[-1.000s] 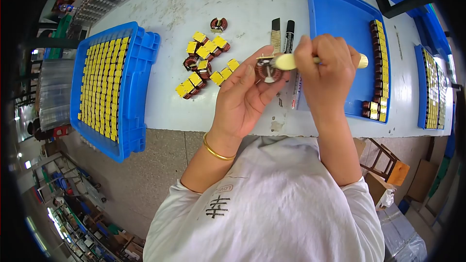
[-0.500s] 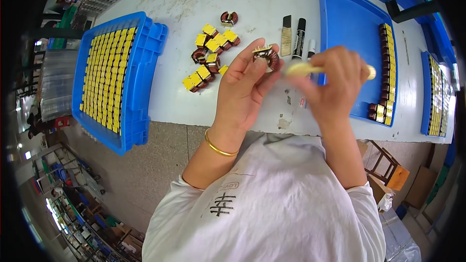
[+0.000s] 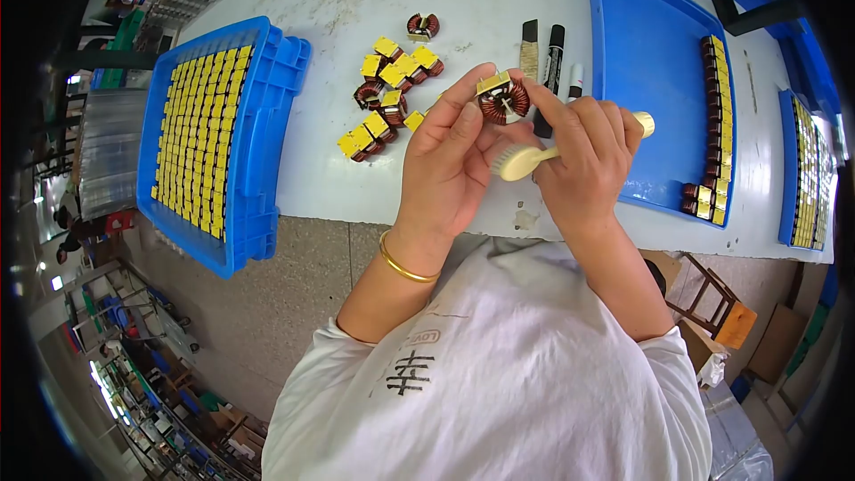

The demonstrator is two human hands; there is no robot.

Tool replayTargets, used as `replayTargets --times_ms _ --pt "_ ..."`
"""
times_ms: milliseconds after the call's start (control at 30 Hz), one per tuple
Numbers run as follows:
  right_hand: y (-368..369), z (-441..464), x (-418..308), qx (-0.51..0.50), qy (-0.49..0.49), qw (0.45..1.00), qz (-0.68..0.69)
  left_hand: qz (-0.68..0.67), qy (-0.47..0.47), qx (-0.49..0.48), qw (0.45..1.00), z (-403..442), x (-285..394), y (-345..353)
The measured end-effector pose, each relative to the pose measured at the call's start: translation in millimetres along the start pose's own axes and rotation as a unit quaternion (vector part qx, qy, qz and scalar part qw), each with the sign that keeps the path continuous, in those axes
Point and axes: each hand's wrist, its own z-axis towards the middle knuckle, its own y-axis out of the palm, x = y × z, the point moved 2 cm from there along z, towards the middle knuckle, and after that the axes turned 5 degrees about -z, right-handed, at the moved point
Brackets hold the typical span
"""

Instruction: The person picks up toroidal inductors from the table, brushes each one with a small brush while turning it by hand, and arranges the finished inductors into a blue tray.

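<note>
My left hand (image 3: 450, 151) holds a toroidal coil (image 3: 504, 101) with dark copper-brown windings and a yellow base, raised over the table. In my right hand (image 3: 588, 156) is a cream-coloured brush (image 3: 518, 161), its handle gripped in the curled fingers and its bristle head just below the coil. The right index finger reaches to the coil's right side and seems to touch it. Left of the hands, several similar coils (image 3: 401, 71) with yellow bases lie in a loose group on the table.
At the left stands a blue crate (image 3: 267, 138) filled with rows of yellow-based coils. On the right, a blue tray (image 3: 637, 62) has coils lined along its far side. A black marker (image 3: 554, 58), a dark-tipped blade (image 3: 530, 33) and a white-capped pen (image 3: 576, 78) lie between.
The coil has been turned so its wound ring faces me. My right hand has moved left to it, and the brush has swung lower, its head under the coil.
</note>
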Motion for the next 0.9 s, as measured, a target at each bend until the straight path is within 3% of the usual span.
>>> replayTargets --times_ms 900 --pt "0.6 -2.1 3.2 0.009 0.007 1.0 0.013 -0.001 -0.01 0.014 1.0 1.1 -2.6 1.0"
